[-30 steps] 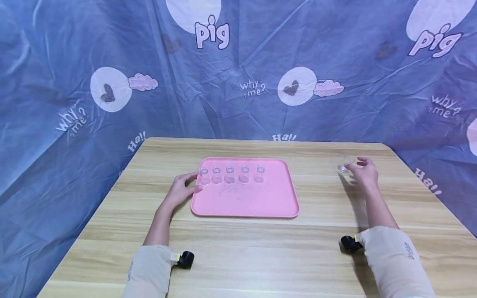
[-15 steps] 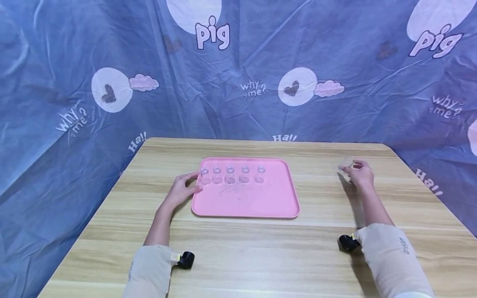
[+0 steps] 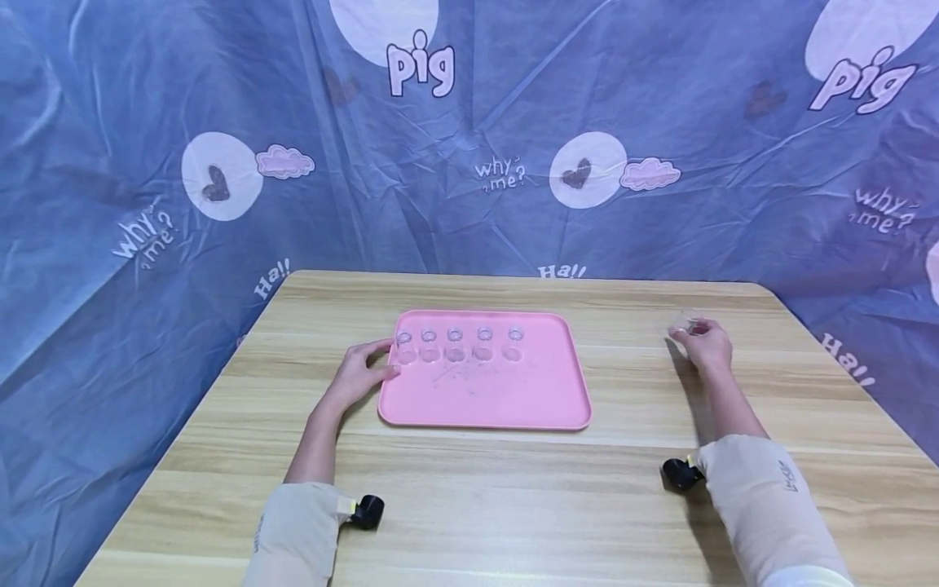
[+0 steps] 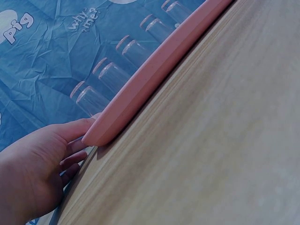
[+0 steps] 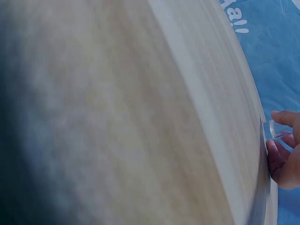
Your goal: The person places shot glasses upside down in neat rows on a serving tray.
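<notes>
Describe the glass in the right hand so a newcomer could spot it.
Start at the wooden table with the pink tray. Five small clear glasses stand in a row on the tray. The sixth glass is off the tray, near the table's far right corner, pinched by the right hand.

Tray [image 3: 513,399] mid-table [image 3: 469,505]; five cups [image 3: 455,344] rowed along far edge.

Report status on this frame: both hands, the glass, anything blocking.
Left hand rests on flat pink plastic tray's left edge. Right hand grips small clear glass cup on wooden table, right of tray. Five clear cups line tray's far side. Path between unobstructed.
</notes>
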`<control>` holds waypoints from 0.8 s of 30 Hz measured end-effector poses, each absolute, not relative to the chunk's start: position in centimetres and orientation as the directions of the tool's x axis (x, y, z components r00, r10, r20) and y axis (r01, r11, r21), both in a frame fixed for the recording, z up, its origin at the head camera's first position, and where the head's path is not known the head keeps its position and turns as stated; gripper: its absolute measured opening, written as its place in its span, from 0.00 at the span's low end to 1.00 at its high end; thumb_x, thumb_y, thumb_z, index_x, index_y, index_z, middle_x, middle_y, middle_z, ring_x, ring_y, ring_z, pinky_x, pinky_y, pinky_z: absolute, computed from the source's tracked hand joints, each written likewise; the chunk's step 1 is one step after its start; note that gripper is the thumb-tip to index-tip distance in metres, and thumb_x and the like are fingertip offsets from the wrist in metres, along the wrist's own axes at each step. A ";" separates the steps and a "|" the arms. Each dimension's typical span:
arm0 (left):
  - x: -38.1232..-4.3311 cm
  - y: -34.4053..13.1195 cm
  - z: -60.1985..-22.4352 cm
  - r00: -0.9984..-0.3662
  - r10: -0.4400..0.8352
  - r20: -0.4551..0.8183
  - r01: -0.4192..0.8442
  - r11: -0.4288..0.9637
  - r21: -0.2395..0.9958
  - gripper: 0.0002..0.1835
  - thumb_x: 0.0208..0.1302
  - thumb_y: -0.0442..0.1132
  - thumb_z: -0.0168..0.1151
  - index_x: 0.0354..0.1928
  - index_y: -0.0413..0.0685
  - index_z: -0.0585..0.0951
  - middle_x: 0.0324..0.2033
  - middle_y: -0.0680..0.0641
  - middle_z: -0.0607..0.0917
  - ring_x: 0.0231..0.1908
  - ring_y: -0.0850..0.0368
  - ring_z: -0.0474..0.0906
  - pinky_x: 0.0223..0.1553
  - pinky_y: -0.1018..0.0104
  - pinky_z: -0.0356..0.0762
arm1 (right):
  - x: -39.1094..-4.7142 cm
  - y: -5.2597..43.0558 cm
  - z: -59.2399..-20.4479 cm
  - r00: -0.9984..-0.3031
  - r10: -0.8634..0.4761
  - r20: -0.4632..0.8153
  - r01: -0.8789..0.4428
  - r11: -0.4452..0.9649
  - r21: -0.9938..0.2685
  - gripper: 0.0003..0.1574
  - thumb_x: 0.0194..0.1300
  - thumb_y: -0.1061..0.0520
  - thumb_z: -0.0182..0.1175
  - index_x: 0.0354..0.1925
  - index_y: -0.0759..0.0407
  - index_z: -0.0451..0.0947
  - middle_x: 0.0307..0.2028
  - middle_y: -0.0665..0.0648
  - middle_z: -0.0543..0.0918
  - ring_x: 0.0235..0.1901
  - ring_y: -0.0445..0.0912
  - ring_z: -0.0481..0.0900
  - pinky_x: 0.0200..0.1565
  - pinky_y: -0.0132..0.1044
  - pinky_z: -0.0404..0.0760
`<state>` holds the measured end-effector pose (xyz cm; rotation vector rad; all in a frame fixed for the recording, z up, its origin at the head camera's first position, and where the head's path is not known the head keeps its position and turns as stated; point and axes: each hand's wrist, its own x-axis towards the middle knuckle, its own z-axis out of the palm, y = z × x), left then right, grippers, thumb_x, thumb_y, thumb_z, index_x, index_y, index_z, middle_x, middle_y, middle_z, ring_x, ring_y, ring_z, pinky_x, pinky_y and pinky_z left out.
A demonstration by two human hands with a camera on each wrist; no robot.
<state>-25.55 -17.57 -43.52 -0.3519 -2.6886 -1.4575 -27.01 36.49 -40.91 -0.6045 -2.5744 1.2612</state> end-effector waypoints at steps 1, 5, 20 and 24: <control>-25.6 -17.6 -43.5 -0.972 0.169 0.163 0.229 0.528 0.818 0.30 0.52 0.33 0.66 0.59 0.35 0.71 0.53 0.35 0.75 0.59 0.39 0.62 0.62 0.49 0.51 | -27.0 36.5 -40.9 -0.893 0.450 0.009 0.272 0.555 -0.786 0.36 0.62 0.52 0.56 0.59 0.74 0.61 0.53 0.72 0.69 0.51 0.60 0.66 0.54 0.48 0.65; -25.6 -17.6 -43.5 -0.972 0.171 0.161 0.229 0.534 0.814 0.30 0.52 0.33 0.66 0.59 0.35 0.71 0.53 0.35 0.75 0.59 0.39 0.61 0.62 0.49 0.51 | -27.1 36.5 -41.1 -0.894 0.449 0.004 0.289 0.583 -0.759 0.33 0.62 0.51 0.55 0.56 0.75 0.63 0.52 0.72 0.70 0.49 0.62 0.67 0.55 0.50 0.64; -25.5 -17.7 -43.4 -0.976 0.161 0.144 0.209 0.545 0.812 0.30 0.52 0.34 0.66 0.59 0.36 0.70 0.54 0.36 0.74 0.59 0.39 0.60 0.63 0.48 0.49 | -27.4 36.2 -41.3 -0.872 0.486 0.049 0.328 0.656 -0.680 0.29 0.61 0.50 0.55 0.52 0.72 0.68 0.48 0.71 0.73 0.46 0.63 0.69 0.46 0.51 0.66; -25.6 -17.6 -43.4 -0.975 0.165 0.151 0.217 0.544 0.810 0.30 0.52 0.34 0.66 0.59 0.35 0.70 0.54 0.35 0.74 0.59 0.39 0.60 0.63 0.48 0.48 | -27.6 36.3 -41.4 -0.864 0.501 0.043 0.346 0.656 -0.671 0.29 0.61 0.50 0.56 0.53 0.70 0.68 0.48 0.70 0.73 0.47 0.63 0.69 0.45 0.51 0.67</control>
